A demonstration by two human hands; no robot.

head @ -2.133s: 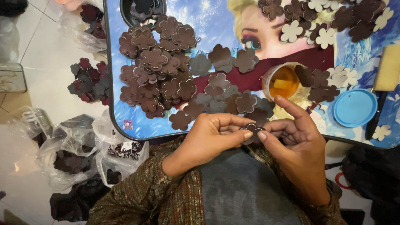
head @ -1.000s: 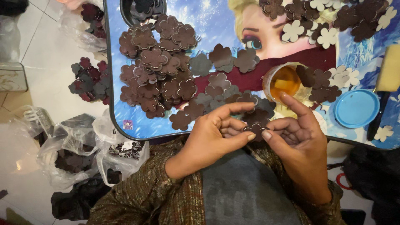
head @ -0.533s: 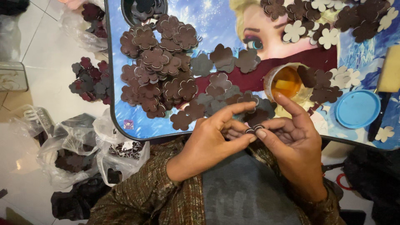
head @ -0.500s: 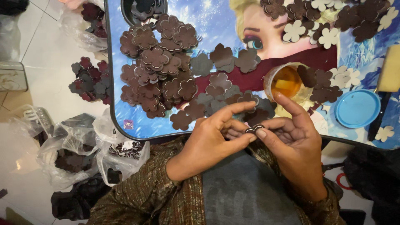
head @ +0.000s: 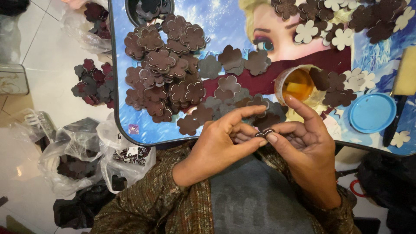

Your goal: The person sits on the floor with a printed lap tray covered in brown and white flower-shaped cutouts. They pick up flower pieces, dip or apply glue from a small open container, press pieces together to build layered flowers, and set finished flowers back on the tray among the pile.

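My left hand (head: pixel 221 143) and my right hand (head: pixel 303 147) meet over my lap at the near edge of a small picture-printed table (head: pixel 125 125). Between the thumbs and fingers of both hands sits a small dark brown flower-shaped piece (head: pixel 264 132), pinched from both sides. A large heap of the same brown flower pieces (head: pixel 164 69) lies on the table just beyond my left hand. A round tub of amber glue (head: pixel 297 84) stands open just above my right index finger.
A blue lid (head: pixel 372 112) lies at the table's right. Cream and brown flower pieces (head: pixel 342 26) are scattered at the far right. On the floor to the left are more flower pieces (head: pixel 93 82) and several plastic bags (head: pixel 82 151).
My hands have stayed in place; the fingers have shifted slightly around the small brown piece. Nothing on the table has moved.
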